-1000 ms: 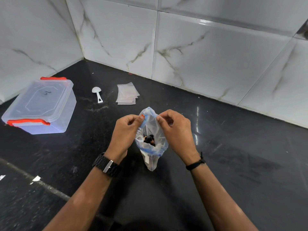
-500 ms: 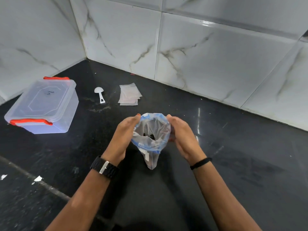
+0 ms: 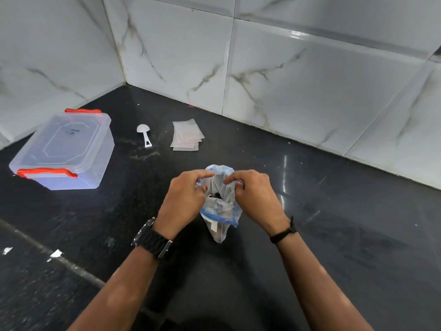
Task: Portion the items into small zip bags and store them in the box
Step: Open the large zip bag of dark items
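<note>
Near the middle of the black table (image 3: 346,235), both hands hold up a clear zip bag (image 3: 220,206) with a blue strip along its mouth. The left hand (image 3: 185,199) pinches the left side of the rim, its fingers (image 3: 202,174) curled over the plastic, and the right hand (image 3: 254,195) pinches the right side the same way, so the mouth stands pulled apart between them. Down inside the bag sit a few small dark items (image 3: 216,194); they are too small and shadowed to name. The bag's lower tip hangs toward the table, and I cannot tell whether it touches. A black watch (image 3: 152,237) sits on the left wrist and a thin black band (image 3: 284,232) on the right. Well apart to the left stands the clear plastic box (image 3: 64,151), its lid on and red clips at both ends; a scribble on the lid cannot be read. Between the box and the bag, farther back, a small white scoop (image 3: 144,134) lies face down, and just beside it rests a short stack of empty small zip bags (image 3: 187,134), their count unclear. White marbled wall tiles (image 3: 286,68) close off the corner, and a few white scraps (image 3: 56,253) lie at the near left.
</note>
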